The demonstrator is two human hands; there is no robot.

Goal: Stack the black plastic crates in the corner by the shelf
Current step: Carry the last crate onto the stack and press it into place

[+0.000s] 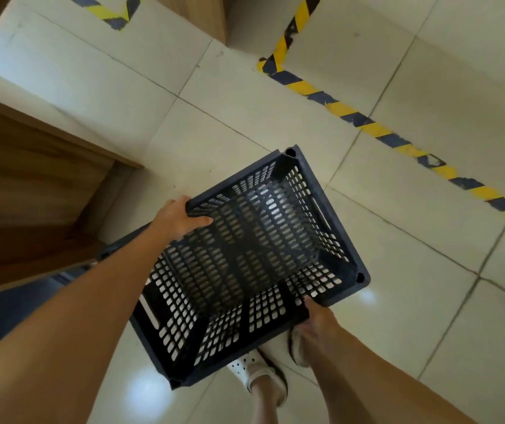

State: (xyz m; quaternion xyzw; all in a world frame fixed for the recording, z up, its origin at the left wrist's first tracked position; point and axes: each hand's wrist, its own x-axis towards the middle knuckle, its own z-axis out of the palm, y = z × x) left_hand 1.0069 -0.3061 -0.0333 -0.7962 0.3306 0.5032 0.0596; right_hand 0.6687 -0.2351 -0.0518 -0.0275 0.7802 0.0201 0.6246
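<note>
I carry one black perforated plastic crate (245,258) above the tiled floor, its open top facing me and tilted a little. My left hand (181,217) grips the rim on the far left side, thumb inside the crate. On the near right rim, my right hand (315,316) holds the edge with fingers curled under it. The crate is empty. No other crate shows clearly; a dark edge peeks out under my left forearm.
A wooden cabinet or shelf side (31,191) stands at the left. Another wooden panel (202,13) rises at the top. Yellow-and-black hazard tape (376,130) runs across the pale floor tiles (413,286). My feet in white shoes (254,368) are below the crate.
</note>
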